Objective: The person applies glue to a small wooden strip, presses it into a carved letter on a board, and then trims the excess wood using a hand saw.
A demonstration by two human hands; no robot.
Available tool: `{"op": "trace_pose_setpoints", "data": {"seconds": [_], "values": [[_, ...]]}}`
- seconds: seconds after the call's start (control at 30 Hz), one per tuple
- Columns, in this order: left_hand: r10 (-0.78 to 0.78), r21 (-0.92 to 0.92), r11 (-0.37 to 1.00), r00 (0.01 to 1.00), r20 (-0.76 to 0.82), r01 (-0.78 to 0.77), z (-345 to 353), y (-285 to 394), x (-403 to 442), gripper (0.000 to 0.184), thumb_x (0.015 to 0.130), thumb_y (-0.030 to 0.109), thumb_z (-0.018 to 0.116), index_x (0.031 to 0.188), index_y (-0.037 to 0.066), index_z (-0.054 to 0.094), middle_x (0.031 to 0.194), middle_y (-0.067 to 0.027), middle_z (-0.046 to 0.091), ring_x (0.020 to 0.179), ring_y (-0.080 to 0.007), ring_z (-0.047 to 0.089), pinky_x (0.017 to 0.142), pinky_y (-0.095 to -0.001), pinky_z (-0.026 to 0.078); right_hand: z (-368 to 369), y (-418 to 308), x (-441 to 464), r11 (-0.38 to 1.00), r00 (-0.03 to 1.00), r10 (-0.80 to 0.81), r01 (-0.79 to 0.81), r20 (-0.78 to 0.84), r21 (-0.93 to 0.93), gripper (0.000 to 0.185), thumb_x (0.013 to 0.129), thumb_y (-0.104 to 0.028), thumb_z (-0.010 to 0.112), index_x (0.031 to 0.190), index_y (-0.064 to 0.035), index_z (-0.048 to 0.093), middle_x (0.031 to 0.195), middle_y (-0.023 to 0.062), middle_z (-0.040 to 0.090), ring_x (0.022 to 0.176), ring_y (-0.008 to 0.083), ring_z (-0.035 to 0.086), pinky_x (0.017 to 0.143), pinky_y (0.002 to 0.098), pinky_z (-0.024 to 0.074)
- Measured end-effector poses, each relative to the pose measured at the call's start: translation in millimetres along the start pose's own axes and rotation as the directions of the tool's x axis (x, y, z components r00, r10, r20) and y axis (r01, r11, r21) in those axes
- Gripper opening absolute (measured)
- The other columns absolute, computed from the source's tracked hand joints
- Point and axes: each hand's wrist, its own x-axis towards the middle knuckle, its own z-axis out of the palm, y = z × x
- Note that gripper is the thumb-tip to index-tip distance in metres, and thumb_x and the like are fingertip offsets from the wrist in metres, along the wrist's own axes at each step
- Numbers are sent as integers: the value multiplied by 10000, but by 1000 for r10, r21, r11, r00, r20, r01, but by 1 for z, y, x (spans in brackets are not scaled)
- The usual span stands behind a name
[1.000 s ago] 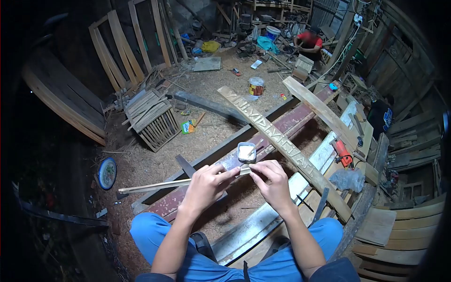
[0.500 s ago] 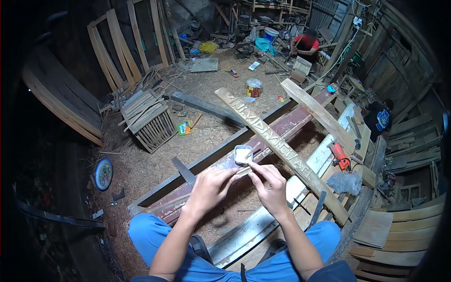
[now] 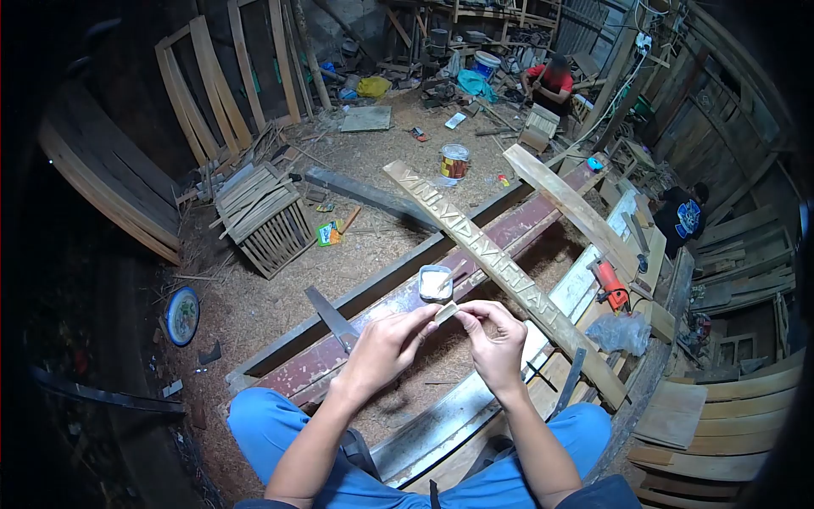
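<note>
My left hand (image 3: 383, 349) and my right hand (image 3: 494, 342) meet in front of me, closed in pinches at either end of a small tan piece (image 3: 445, 313). It looks flat and wood-coloured, but its exact kind is too small to tell. Just beyond the fingers a small square tub (image 3: 433, 294) holds white paste, with a thin stick in it. The tub rests on a reddish-brown beam (image 3: 373, 318). To the right, a long board with raised carved letters (image 3: 483, 246) lies slantwise across the beams.
A handsaw (image 3: 331, 318) leans by the left hand. On the right are a red power tool (image 3: 610, 287) and a clear plastic bag (image 3: 620, 332). A tin can (image 3: 454, 161) and a slatted crate (image 3: 264, 219) stand on the shavings. Two people (image 3: 551, 85) sit farther off.
My right fingers have drawn back from beside the tub to the end of the small piece. That piece is now tilted, showing more of its face. The view has shifted slightly.
</note>
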Motion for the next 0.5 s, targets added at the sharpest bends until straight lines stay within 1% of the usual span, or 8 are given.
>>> {"op": "trace_pose_setpoints", "data": {"seconds": [0.03, 0.1, 0.23, 0.3, 0.33, 0.4, 0.43, 0.5], "values": [[-1, -2, 1000, 1000, -2, 1, -1, 3, 0, 309, 936, 122, 672, 1238, 56, 671, 1028, -195, 717, 868, -365, 693, 767, -441, 533, 0, 1, 0, 1000, 1000, -1, 1, 3, -2, 106, 852, -15, 761, 956, -2, 743, 918, 111, 742, 843, 225, 705, 751, 337, 540], [-51, -17, 999, 998, 39, 52, -3, 8, 1, 303, 949, 128, 664, 1241, 49, 663, 1038, -205, 715, 892, -376, 696, 778, -443, 543, -1, 2, 1, 1000, 1000, -12, 12, 11, 2, 68, 868, -25, 753, 920, 3, 719, 900, 110, 732, 841, 226, 704, 752, 334, 539], [-97, -53, 993, 993, 66, 101, -3, 8, 0, 306, 962, 136, 651, 1254, 44, 651, 1045, -214, 714, 920, -383, 698, 796, -448, 548, 1, 0, 0, 1000, 1000, -5, 5, 13, 19, 61, 881, -30, 744, 923, 1, 713, 906, 112, 728, 840, 224, 702, 751, 330, 538], [-128, -102, 985, 987, 94, 138, -4, 8, 1, 313, 970, 135, 639, 1268, 42, 637, 1054, -224, 708, 941, -390, 695, 805, -449, 548, 1, -1, -1, 999, 999, -42, 42, 8, 26, 66, 891, -32, 737, 944, 1, 717, 927, 117, 729, 842, 229, 702, 752, 333, 538], [-128, -102, 985, 987, 92, 138, -2, 6, 1, 313, 970, 135, 639, 1268, 42, 637, 1054, -224, 708, 941, -390, 695, 805, -449, 548, 0, -2, 0, 999, 999, -44, 43, 10, 26, 66, 891, -32, 737, 944, 1, 717, 927, 117, 729, 842, 229, 702, 752, 333, 538], [-4, -40, 999, 1000, 5, 4, 4, 0, 0, 315, 980, 141, 625, 1279, 43, 629, 1050, -223, 706, 945, -393, 691, 804, -453, 545, -1, -2, 1, 996, 996, -93, 93, 16, 1, 86, 899, -26, 727, 981, -2, 727, 948, 120, 732, 853, 230, 704, 758, 334, 539], [-5, -41, 999, 1000, 3, 5, 4, 1, 0, 315, 980, 141, 625, 1279, 43, 629, 1050, -223, 706, 945, -393, 691, 804, -453, 545, 0, -3, 2, 996, 995, -94, 94, 18, 1, 86, 899, -26, 727, 981, -2, 727, 948, 120, 732, 853, 230, 704, 758, 333, 539], [-115, -60, 991, 989, 94, 121, 5, 3, 1, 314, 985, 149, 616, 1280, 44, 626, 1042, -220, 706, 945, -394, 688, 805, -459, 540, 0, -3, 2, 997, 997, -79, 79, -9, 3, 113, 900, -18, 721, 1011, -3, 736, 953, 123, 735, 868, 234, 706, 767, 332, 540]]}}
